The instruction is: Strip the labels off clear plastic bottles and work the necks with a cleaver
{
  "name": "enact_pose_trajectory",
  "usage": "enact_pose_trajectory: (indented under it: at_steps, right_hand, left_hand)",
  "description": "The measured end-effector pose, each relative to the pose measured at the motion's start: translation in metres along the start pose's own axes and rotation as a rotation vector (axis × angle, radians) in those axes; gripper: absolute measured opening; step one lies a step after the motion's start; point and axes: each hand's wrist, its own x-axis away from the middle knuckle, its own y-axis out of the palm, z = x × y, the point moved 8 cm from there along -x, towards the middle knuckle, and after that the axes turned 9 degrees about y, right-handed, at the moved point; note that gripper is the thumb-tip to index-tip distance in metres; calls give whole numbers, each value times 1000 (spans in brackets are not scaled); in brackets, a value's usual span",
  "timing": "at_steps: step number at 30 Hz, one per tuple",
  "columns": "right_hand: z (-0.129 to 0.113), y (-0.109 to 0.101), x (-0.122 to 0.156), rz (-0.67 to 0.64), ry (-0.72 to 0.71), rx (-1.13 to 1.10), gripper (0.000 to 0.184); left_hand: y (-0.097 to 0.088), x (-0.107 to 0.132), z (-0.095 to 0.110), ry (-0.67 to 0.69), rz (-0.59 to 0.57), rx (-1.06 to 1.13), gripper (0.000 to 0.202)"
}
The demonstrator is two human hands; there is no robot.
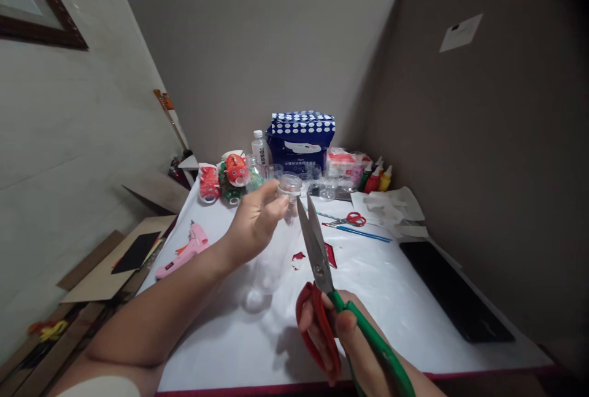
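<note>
My left hand (254, 220) is closed around the neck of a clear plastic bottle (271, 256) and holds it tilted above the white table (414, 299), cap end up. My right hand (338, 339) grips large scissors (317, 250) with red and green handles. Their blades are slightly parted, and the tips point up beside the bottle's neck, just right of my left fingers. Small red paper scraps (299, 258) lie on the table behind the scissors.
A pink glue gun (184, 251) lies at the left. Small red scissors (350, 220), a blue stick, white paper, paint bottles (375, 179), a blue dotted pack (301, 139) and painted bottle crafts (225, 182) stand at the back. A black tablet (455, 299) lies at the right.
</note>
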Motion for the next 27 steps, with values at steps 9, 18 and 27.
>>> enact_pose_trajectory:
  at_steps: [9,18,27]
  right_hand:
    - [-27,5,-4,67,-130,27,56]
    - [-31,12,-14,123,-104,76,54]
    - [-21,19,-25,146,-159,-40,53]
  left_hand:
    - [-1,2,-3,-27,27,10,23]
    - [2,1,2,-22,1,25,22]
    - [4,-1,0,-47,-23,97,19]
